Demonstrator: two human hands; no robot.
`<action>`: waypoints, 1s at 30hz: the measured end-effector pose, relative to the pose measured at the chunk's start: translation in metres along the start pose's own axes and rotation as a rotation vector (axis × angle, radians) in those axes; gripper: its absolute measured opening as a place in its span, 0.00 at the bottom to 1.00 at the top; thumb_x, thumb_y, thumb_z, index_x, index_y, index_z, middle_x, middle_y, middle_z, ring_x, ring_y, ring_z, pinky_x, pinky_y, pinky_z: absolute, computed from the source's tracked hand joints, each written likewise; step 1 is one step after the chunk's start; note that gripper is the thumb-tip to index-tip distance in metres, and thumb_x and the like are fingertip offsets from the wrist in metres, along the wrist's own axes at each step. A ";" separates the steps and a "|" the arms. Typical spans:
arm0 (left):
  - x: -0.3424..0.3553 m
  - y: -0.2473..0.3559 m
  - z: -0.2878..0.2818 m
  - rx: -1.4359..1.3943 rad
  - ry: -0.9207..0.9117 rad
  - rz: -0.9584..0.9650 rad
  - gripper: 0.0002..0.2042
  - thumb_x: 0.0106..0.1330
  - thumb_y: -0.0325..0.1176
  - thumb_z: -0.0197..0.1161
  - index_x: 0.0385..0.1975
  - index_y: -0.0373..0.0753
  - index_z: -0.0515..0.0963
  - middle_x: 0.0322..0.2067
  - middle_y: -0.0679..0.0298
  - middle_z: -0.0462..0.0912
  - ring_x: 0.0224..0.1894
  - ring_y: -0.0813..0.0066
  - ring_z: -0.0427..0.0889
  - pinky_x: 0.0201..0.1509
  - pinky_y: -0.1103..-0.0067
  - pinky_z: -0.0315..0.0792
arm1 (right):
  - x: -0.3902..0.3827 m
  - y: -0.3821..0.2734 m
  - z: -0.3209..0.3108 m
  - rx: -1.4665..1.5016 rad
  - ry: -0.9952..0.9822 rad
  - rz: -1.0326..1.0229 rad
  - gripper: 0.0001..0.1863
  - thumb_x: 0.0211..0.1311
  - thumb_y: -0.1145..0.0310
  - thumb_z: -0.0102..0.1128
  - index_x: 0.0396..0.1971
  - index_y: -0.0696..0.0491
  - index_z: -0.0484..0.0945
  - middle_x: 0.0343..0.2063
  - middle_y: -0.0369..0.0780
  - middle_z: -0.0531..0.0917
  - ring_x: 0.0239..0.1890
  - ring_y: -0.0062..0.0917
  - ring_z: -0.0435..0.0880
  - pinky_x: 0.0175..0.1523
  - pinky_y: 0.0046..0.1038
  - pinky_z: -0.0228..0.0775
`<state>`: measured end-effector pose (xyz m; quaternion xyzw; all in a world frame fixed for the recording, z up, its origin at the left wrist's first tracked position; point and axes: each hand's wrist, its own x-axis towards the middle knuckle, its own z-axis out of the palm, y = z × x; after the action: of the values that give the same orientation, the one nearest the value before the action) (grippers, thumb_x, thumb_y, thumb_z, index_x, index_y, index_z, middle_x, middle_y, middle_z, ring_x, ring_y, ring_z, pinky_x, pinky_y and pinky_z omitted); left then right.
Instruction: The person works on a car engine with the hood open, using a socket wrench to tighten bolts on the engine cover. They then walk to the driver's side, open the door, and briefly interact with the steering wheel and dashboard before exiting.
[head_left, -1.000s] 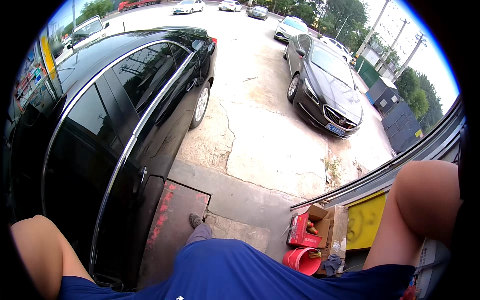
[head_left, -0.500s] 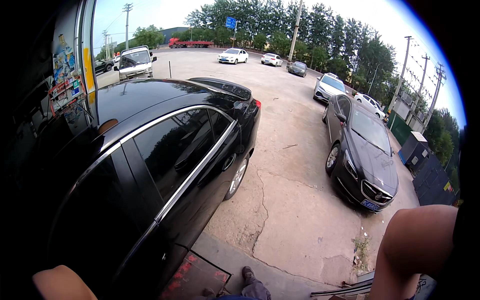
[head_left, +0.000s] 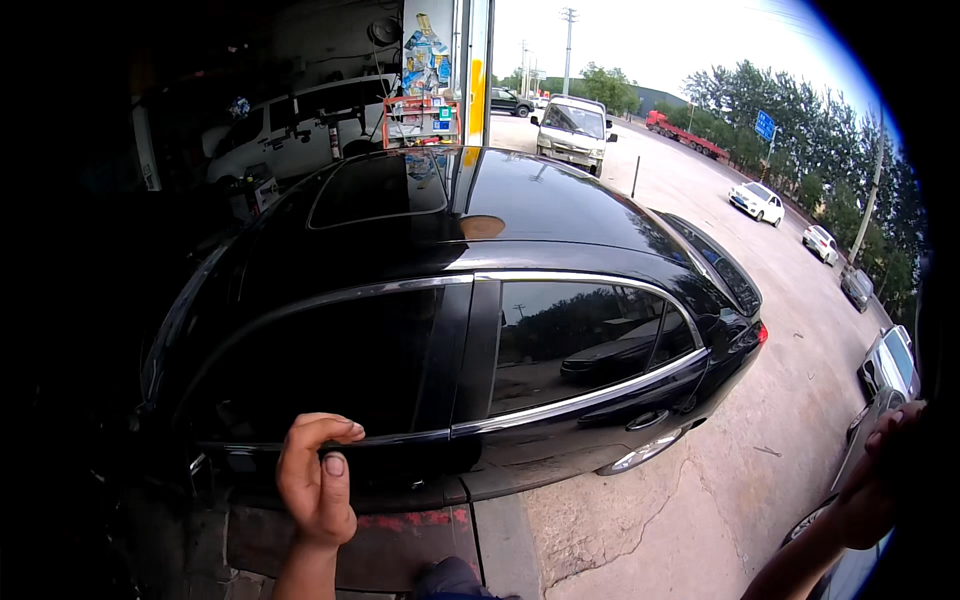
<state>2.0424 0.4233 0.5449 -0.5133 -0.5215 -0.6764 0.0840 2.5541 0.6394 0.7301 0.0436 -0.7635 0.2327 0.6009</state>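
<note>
A black sedan (head_left: pixel 580 455) stands broadside in front of me, its doors and dark windows shut. My left hand (head_left: pixel 315 485) is raised before the front door, its fingers bent and the thumb apart from them. Nothing shows between them, and whether it touches the car I cannot tell. At the right rim my right hand (head_left: pixel 872 490) is held up in shade, partly cut off by the dark edge. Its visible fingers look apart, with no object seen in them. Part of a parked dark car (head_left: pixel 840 505) shows behind that hand.
A dark floor panel with red marks (head_left: pixel 400 545) lies beside the sedan, next to cracked concrete (head_left: pixel 640 530). Behind the sedan are a red rack (head_left: pixel 420 122), a yellow-marked door post (head_left: pixel 476 100) and a white van (head_left: pixel 300 125) inside the garage. A small white truck (head_left: pixel 575 135) faces this way outside.
My view has swung left, so the sedan now fills the middle and the garage shows. Both hands have come into view, where before only parts of my arms showed.
</note>
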 end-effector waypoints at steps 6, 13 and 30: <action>-0.247 -0.208 0.003 0.537 -0.298 -0.996 0.21 0.71 0.37 0.71 0.61 0.38 0.82 0.58 0.54 0.85 0.52 0.55 0.89 0.58 0.63 0.83 | -0.256 0.238 0.035 -0.205 -0.052 1.321 0.18 0.81 0.61 0.58 0.56 0.61 0.82 0.35 0.43 0.89 0.29 0.24 0.87 0.38 0.26 0.79; -0.285 -0.333 0.049 0.876 -0.626 -1.383 0.38 0.71 0.49 0.69 0.78 0.43 0.63 0.81 0.54 0.59 0.74 0.51 0.76 0.73 0.55 0.76 | -0.483 0.238 0.063 -0.168 -1.394 1.799 0.32 0.76 0.46 0.66 0.69 0.54 0.82 0.56 0.50 0.91 0.50 0.34 0.91 0.59 0.39 0.83; -0.348 -0.444 0.082 0.918 -0.414 -1.650 0.48 0.68 0.37 0.68 0.88 0.54 0.50 0.60 0.51 0.89 0.63 0.54 0.89 0.67 0.63 0.81 | -0.537 0.399 -0.130 -0.478 -1.685 1.386 0.22 0.81 0.50 0.60 0.63 0.48 0.86 0.43 0.46 0.93 0.48 0.36 0.92 0.53 0.42 0.87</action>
<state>1.9636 0.5377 -0.0078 -0.0114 -0.9360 -0.1490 -0.3186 2.6791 0.9326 0.1279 -0.3644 -0.8113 0.2609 -0.3755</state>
